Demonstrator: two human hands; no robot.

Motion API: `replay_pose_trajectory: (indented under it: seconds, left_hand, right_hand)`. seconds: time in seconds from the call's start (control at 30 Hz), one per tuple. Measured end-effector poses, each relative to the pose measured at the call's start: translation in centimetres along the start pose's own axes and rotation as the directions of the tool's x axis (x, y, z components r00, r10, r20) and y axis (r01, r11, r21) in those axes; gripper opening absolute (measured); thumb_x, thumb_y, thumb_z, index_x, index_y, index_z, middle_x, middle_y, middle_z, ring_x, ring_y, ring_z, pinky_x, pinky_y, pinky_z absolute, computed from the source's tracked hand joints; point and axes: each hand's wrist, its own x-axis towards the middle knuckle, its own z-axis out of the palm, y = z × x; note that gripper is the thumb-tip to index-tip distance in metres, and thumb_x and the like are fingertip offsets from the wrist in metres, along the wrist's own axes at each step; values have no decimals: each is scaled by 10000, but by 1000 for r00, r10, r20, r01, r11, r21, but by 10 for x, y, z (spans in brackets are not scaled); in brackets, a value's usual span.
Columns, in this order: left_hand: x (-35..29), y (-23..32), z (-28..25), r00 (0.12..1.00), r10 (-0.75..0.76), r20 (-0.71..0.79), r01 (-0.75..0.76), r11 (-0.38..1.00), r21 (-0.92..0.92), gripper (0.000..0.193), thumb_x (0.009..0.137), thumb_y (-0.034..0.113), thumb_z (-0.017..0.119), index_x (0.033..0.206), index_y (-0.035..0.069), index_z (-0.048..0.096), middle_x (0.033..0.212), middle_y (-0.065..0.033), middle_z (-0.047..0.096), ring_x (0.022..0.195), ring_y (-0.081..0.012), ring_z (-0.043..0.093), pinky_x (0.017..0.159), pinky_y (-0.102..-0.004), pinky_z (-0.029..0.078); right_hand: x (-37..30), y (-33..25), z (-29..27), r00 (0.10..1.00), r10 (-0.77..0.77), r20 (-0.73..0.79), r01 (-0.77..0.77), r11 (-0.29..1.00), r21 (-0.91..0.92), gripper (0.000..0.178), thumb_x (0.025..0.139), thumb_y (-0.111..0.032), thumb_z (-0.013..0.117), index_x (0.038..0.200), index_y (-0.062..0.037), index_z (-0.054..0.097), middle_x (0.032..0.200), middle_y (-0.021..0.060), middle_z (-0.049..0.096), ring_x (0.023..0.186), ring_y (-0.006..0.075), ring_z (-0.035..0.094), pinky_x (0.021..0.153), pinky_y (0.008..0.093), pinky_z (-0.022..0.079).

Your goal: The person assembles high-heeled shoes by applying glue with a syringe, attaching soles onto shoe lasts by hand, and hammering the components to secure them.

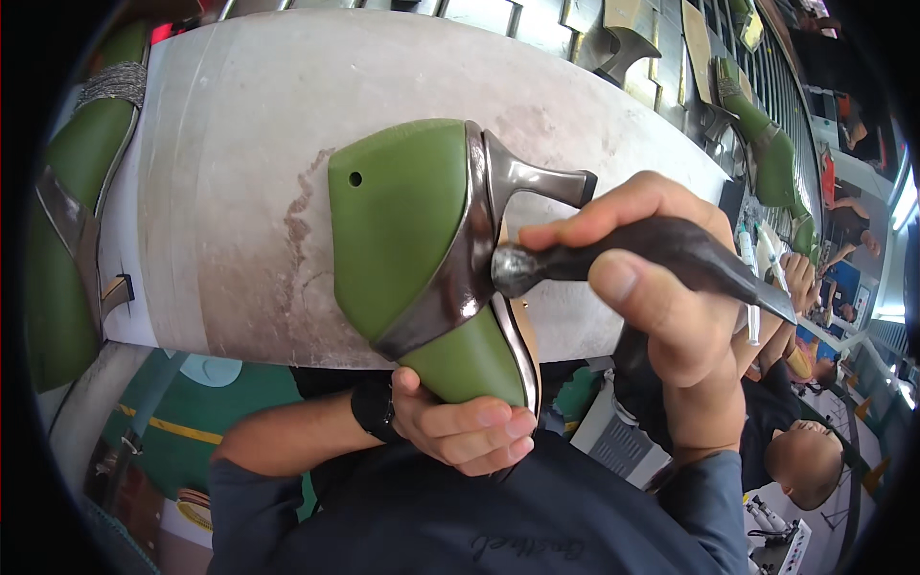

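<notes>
A green shoe last (398, 216) lies on its side before me, with a dark metallic strap upper (446, 287) wrapped across it. A slim metallic high heel (537, 180) points right from its back part. Round the toe end, by the sole edge, my left hand (465, 426) is closed. My right hand (671, 316) grips a dark shoemaker's hammer (661, 251), thumb and fingers along its head. Its round face meets the shoe's edge, between upper and sole, below the heel; whether it presses there I cannot tell. The hammer's tapered end points right.
The shoe lies on a pale, stained worktable (249, 115). Another green last with a strap upper (72, 211) stands at the left edge. Along the far side runs a slatted metal conveyor (546, 34) with loose heels and another shoe (767, 144). A co-worker (805, 460) is at the right.
</notes>
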Motion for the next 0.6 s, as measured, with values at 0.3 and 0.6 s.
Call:
replay_pose_trajectory:
  seconds: [0.3,0.6]
  left_hand:
    - [2,5,-1,1000,-28,1,28,997,-74,167,999,372,627,1163,335,625,1274,207,636,1334,-6,548,1299,-592,98]
    - [2,-1,-1,999,42,10,-41,998,-44,176,992,335,642,1164,310,610,1273,164,639,1337,-66,562,1302,-639,98]
  right_hand:
    - [-20,21,-9,994,-102,46,94,983,155,216,895,-89,748,1045,64,718,1055,212,788,1025,239,747,962,374,580]
    - [10,-22,-13,966,89,243,-42,980,-194,295,828,-170,744,997,72,722,985,201,792,928,246,758,882,346,592]
